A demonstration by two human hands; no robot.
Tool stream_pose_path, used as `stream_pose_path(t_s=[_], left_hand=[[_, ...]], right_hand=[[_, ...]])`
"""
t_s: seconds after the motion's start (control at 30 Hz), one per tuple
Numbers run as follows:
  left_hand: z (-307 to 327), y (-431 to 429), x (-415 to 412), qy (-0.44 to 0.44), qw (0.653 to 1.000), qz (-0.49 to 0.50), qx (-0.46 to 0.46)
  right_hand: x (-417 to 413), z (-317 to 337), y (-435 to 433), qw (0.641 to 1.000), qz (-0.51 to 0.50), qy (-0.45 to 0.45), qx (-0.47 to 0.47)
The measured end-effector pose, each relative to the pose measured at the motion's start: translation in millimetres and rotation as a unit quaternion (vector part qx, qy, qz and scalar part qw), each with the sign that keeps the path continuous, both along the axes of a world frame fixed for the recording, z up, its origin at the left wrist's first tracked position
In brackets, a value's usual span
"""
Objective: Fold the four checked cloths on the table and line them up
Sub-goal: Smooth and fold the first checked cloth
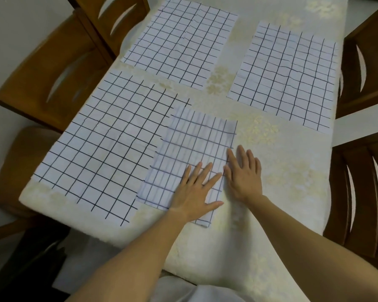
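Observation:
A folded checked cloth [190,149] lies near the table's front, overlapping the right edge of a flat checked cloth [105,144]. My left hand [196,192] lies flat on the folded cloth's near right part, fingers spread. My right hand [244,173] rests flat on the table along that cloth's right edge, fingertips touching it. Two more checked cloths lie spread out farther back, one at the far left [181,42] and one at the far right [286,75].
The table [282,192] wears a cream cover with pale gold flowers. Wooden chairs stand on both sides: two at the left [52,68] and two at the right [367,62]. Another seat [22,162] sits by the near left corner.

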State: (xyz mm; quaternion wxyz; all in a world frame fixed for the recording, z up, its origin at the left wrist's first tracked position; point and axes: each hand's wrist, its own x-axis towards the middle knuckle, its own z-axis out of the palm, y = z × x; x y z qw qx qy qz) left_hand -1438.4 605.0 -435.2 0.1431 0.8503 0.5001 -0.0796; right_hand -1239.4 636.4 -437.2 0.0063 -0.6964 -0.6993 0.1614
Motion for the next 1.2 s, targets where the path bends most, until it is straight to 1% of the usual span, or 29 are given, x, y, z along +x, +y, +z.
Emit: stream_pose_path(t_s=[0.13, 0.4, 0.53, 0.6, 0.67, 0.7, 0.77, 0.87, 0.93, 1.1, 1.2], left_hand=[[0.4, -0.4, 0.0, -0.003, 1.0, -0.004, 0.004], [1.2, 1.0, -1.3, -0.013, 1.0, -0.007, -0.005], [4.8, 0.9, -1.6, -0.01, 1.0, -0.02, 0.0], [4.3, 0.8, -3.1, -0.005, 0.999, -0.028, 0.028], [4.8, -0.5, -2.8, -0.002, 0.998, -0.016, 0.058], [6.3, -1.9, -2.2, -0.006, 0.998, -0.01, 0.058], [8.2, -7.1, -2.8, -0.014, 0.999, -0.013, 0.032], [9.7, -13.2, -10.6, 0.003, 1.0, -0.016, -0.01], [10.2, -20.5, -17.1, 0.008, 0.999, -0.014, -0.029], [7.1, -32.9, -28.4, 0.027, 0.999, -0.023, -0.011], [8.8, -35.6, -30.2, 0.03, 0.999, -0.026, -0.017]], right_hand=[[10.5, 2.9, 25.6, 1.0, 0.0, -0.008, -0.012], [24.5, 11.1, 82.2, 0.998, -0.043, -0.01, -0.05], [21.9, 17.4, 86.2, 0.996, -0.06, 0.0, -0.065], [14.1, 19.9, 73.0, 0.999, -0.041, 0.009, -0.021], [2.9, 21.2, 52.8, 0.999, 0.017, 0.017, 0.029], [-3.0, 19.6, 42.2, 0.998, 0.043, 0.018, 0.039], [-12.5, 13.8, 23.4, 0.997, 0.072, 0.016, 0.025], [-16.3, 4.6, 11.1, 0.998, 0.062, 0.003, -0.022], [-14.2, 5.2, 10.4, 0.997, 0.064, -0.006, -0.035], [-9.0, 6.6, 13.3, 0.996, 0.083, -0.011, -0.038], [-6.7, 7.3, 14.6, 0.995, 0.087, -0.025, -0.047]])
